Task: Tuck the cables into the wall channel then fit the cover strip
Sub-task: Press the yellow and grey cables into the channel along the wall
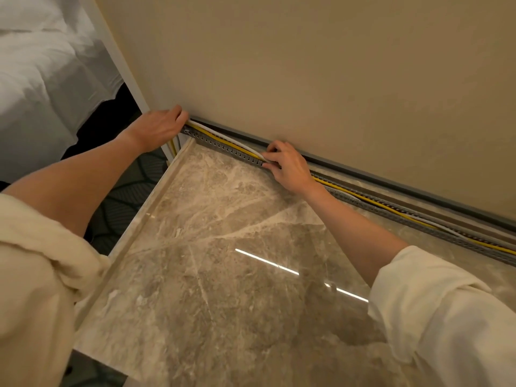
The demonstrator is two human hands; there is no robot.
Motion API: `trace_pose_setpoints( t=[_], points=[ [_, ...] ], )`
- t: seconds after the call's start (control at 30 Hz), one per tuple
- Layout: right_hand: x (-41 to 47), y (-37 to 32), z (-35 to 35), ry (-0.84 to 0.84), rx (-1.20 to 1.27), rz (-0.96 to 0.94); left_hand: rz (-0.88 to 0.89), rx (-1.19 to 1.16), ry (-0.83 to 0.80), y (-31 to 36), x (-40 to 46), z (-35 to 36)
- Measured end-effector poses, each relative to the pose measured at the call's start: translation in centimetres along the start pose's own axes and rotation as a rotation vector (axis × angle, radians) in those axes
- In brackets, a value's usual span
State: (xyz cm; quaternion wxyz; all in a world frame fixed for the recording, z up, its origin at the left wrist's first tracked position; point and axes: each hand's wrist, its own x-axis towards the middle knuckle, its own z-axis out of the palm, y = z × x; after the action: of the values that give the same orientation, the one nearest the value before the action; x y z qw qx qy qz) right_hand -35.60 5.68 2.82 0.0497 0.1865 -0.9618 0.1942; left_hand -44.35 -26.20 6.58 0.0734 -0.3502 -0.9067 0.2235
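Observation:
A grey slotted wall channel (223, 148) runs along the foot of the beige wall, on the back edge of a marble top. A white cable (223, 136) and a yellow cable (208, 134) lie along it, partly raised above the slots at the left stretch. My left hand (156, 127) grips the cables at the channel's left end, where they bend down over the corner. My right hand (287, 166) pinches the white cable further right and presses it at the channel. A grey strip (391, 180) lies against the wall behind the channel.
The glossy marble top (223, 261) fills the foreground, its left edge (145, 213) dropping to a dark patterned carpet (125, 191). A bed with white linen (42, 79) stands at the far left. Cream sleeves cover both upper arms.

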Motion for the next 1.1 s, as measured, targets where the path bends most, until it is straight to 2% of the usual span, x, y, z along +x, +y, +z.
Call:
trace_pose_setpoints(
  t=[0.17,0.4,0.57,0.73,0.83,1.1],
  points=[
    [0.0,0.2,0.1,-0.013,-0.002,0.012,0.019,0.043,0.008,-0.6,0.5,-0.5],
    [-0.1,0.3,0.1,-0.032,0.002,0.02,-0.022,-0.168,0.032,-0.6,1.0,-0.3],
    [0.1,0.2,0.2,-0.031,-0.007,0.037,-0.155,-0.302,0.061,0.2,1.0,-0.1],
    [-0.2,-0.5,0.2,0.026,-0.107,-0.01,-0.243,-0.364,0.214,2.3,0.7,-0.2],
    [-0.5,-0.5,0.2,0.035,-0.221,-0.115,-0.259,-0.391,0.324,4.4,0.9,-0.4],
    [-0.9,-0.7,0.4,-0.028,-0.306,-0.125,-0.304,-0.527,0.331,7.4,1.2,-0.3]
  ],
)
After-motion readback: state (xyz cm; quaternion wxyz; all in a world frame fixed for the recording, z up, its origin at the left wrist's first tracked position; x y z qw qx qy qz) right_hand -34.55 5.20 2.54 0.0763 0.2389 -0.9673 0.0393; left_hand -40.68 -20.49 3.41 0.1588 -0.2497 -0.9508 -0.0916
